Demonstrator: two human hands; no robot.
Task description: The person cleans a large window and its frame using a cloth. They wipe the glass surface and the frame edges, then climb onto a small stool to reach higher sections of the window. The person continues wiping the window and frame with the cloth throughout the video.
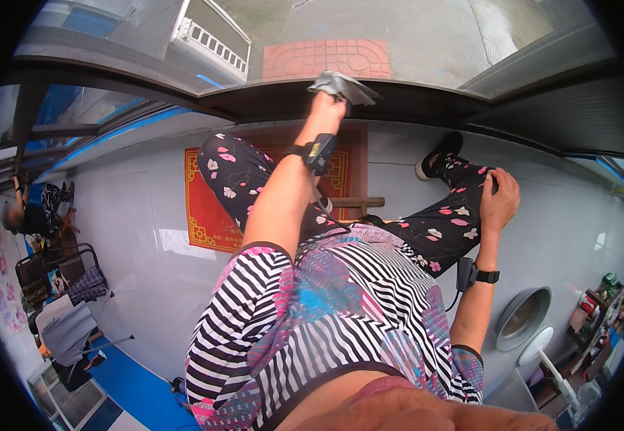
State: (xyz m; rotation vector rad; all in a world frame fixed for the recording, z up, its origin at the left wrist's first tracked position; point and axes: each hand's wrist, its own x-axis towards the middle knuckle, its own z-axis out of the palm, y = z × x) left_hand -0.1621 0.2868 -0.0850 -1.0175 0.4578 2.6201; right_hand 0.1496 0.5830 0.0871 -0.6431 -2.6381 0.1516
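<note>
Your left hand (326, 108) reached up to top centre, clamped on a grey cloth (344, 86) — your right hand (500, 197) lay apart, flat on your knee (470, 208), its fingers partly hidden.

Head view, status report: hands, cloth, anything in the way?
Left hand grips grey cloth on the window frame. Right hand rests on knee. Nothing blocking cloth.

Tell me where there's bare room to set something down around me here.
Bare pale floor lies left of the red patterned mat, and more to the right between your right hand and the round metal basin. The left edge is crowded with folding racks, the lower right corner with clutter. Your left hand holds a grey cloth.
</note>
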